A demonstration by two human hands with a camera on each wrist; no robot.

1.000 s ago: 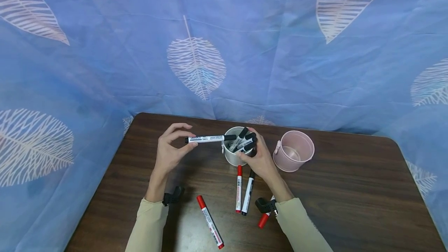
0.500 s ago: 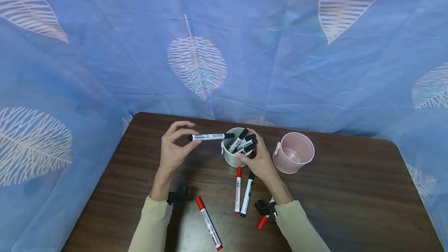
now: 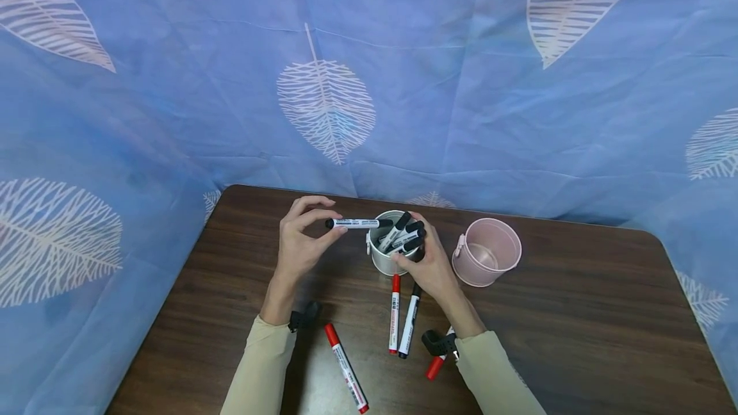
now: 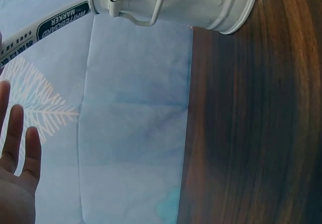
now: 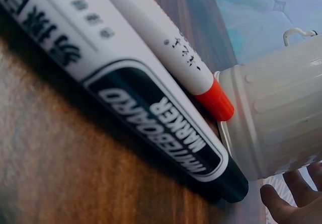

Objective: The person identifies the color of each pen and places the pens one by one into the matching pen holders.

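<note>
My left hand (image 3: 300,245) pinches a black whiteboard marker (image 3: 354,223) between thumb and fingers near one end. The marker lies level, its black cap over the mouth of a small white bucket (image 3: 383,265). Several black-capped markers (image 3: 398,230) lean inside that bucket. With thumb in front and fingers at the far side, my right hand (image 3: 434,268) holds the bucket by its right side. In the left wrist view, the pinched marker (image 4: 50,26) reaches the rim of the bucket (image 4: 186,2), and the other left fingers (image 4: 32,153) are spread.
A pink bucket (image 3: 478,268) stands right of my right hand. In front of the white bucket lie a red marker (image 3: 394,316) and a black marker (image 3: 409,322). Another red marker (image 3: 347,369) lies nearer; a third (image 3: 436,366) is partly under my right wrist.
My left hand has moved right with the black marker, bringing its cap farther over the white bucket. My right hand keeps its hold on the bucket.
</note>
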